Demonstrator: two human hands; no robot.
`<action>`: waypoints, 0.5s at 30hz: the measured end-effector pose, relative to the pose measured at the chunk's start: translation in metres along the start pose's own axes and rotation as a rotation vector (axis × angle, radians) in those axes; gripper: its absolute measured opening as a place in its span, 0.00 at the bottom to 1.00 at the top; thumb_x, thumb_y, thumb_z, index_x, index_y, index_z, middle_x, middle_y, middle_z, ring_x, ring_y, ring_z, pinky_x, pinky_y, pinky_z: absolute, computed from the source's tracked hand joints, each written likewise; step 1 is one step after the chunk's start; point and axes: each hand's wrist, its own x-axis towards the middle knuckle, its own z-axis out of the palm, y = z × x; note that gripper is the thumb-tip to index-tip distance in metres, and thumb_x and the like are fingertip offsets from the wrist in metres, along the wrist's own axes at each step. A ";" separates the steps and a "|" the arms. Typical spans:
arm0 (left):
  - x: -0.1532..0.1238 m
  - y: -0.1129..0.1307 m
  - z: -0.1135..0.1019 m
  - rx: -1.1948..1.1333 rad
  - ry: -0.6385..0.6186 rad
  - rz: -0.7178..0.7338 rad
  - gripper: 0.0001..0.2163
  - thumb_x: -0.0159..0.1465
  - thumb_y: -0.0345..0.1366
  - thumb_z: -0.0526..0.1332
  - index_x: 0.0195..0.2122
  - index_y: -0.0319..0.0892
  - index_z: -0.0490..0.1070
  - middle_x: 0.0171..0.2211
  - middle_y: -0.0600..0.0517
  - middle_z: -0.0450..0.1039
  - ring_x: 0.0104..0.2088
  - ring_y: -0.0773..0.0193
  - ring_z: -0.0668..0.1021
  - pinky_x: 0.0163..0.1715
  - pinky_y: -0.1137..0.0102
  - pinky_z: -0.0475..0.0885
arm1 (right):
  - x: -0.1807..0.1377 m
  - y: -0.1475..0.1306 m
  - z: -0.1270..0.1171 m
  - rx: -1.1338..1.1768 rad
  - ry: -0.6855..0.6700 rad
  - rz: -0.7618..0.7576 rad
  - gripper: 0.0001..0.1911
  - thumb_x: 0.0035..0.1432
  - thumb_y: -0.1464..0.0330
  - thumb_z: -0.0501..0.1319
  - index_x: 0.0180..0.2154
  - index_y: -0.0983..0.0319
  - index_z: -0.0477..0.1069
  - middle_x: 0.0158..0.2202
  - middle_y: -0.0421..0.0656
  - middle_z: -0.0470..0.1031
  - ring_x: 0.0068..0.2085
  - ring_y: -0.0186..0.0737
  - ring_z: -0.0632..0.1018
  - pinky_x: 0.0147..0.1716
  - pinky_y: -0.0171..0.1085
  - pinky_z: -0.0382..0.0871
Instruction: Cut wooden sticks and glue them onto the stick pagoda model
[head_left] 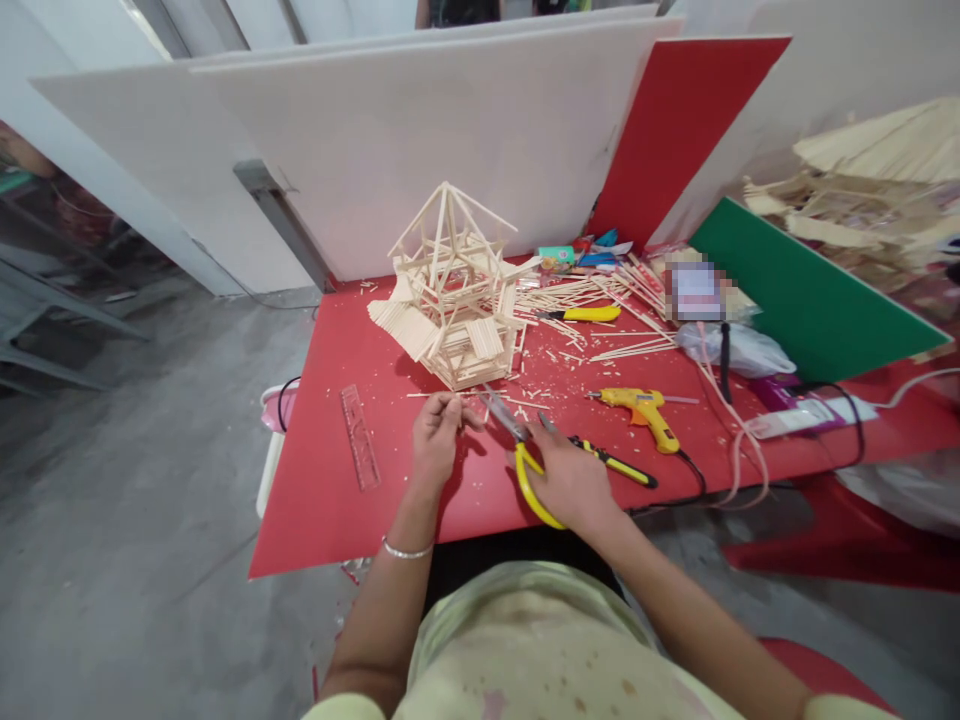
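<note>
Left hand around one thin stick, right hand around one pair of yellow scissors

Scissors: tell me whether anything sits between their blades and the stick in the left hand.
Nothing visible does. The scissors in the right hand point at the stick pinched by the left hand; only bare red table shows between.

Craft workshop, glue gun, stick model

Stick model blocks ahead, glue gun (corded) right, open tabletop front-left
</note>
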 end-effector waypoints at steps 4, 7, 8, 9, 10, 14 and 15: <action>0.002 0.002 0.004 -0.107 0.040 -0.090 0.11 0.60 0.44 0.69 0.34 0.43 0.74 0.31 0.51 0.78 0.28 0.69 0.75 0.31 0.72 0.71 | 0.001 -0.004 0.019 -0.050 0.056 -0.108 0.27 0.62 0.58 0.58 0.60 0.62 0.67 0.46 0.54 0.78 0.46 0.51 0.79 0.42 0.40 0.70; 0.011 -0.002 0.013 -0.183 0.028 -0.249 0.12 0.56 0.44 0.71 0.33 0.41 0.76 0.25 0.54 0.72 0.23 0.71 0.71 0.25 0.74 0.68 | 0.001 0.001 0.022 0.056 0.148 -0.200 0.20 0.64 0.58 0.57 0.52 0.61 0.74 0.47 0.53 0.78 0.48 0.50 0.77 0.49 0.43 0.69; 0.014 -0.004 0.018 -0.203 0.024 -0.300 0.13 0.56 0.44 0.71 0.33 0.41 0.76 0.23 0.55 0.69 0.22 0.72 0.70 0.23 0.75 0.66 | 0.002 0.003 0.019 0.123 0.184 -0.210 0.18 0.65 0.58 0.56 0.50 0.60 0.75 0.47 0.52 0.79 0.48 0.49 0.77 0.50 0.43 0.68; 0.017 -0.005 0.022 -0.225 0.018 -0.343 0.13 0.56 0.44 0.72 0.33 0.41 0.76 0.21 0.56 0.68 0.21 0.73 0.68 0.22 0.76 0.65 | 0.003 0.006 0.015 0.208 0.212 -0.209 0.17 0.66 0.58 0.55 0.48 0.59 0.75 0.47 0.50 0.79 0.47 0.48 0.78 0.50 0.42 0.68; 0.019 -0.006 0.027 -0.249 0.010 -0.374 0.13 0.55 0.44 0.72 0.33 0.41 0.75 0.21 0.57 0.67 0.20 0.74 0.68 0.22 0.76 0.64 | 0.006 0.009 0.010 0.309 0.228 -0.200 0.17 0.67 0.58 0.55 0.48 0.59 0.76 0.46 0.49 0.80 0.47 0.46 0.79 0.49 0.40 0.69; 0.027 -0.011 0.046 -0.345 -0.031 -0.451 0.14 0.55 0.44 0.72 0.33 0.40 0.74 0.21 0.57 0.66 0.19 0.75 0.67 0.20 0.77 0.63 | 0.028 0.018 -0.009 0.736 0.178 -0.181 0.16 0.67 0.57 0.55 0.47 0.58 0.76 0.45 0.44 0.82 0.43 0.41 0.81 0.44 0.36 0.72; 0.028 -0.013 0.050 -0.365 -0.031 -0.463 0.15 0.54 0.44 0.73 0.33 0.39 0.74 0.21 0.57 0.66 0.19 0.75 0.67 0.20 0.77 0.62 | 0.034 0.020 -0.012 0.813 0.164 -0.184 0.16 0.67 0.58 0.55 0.45 0.58 0.77 0.43 0.43 0.82 0.42 0.40 0.81 0.43 0.36 0.73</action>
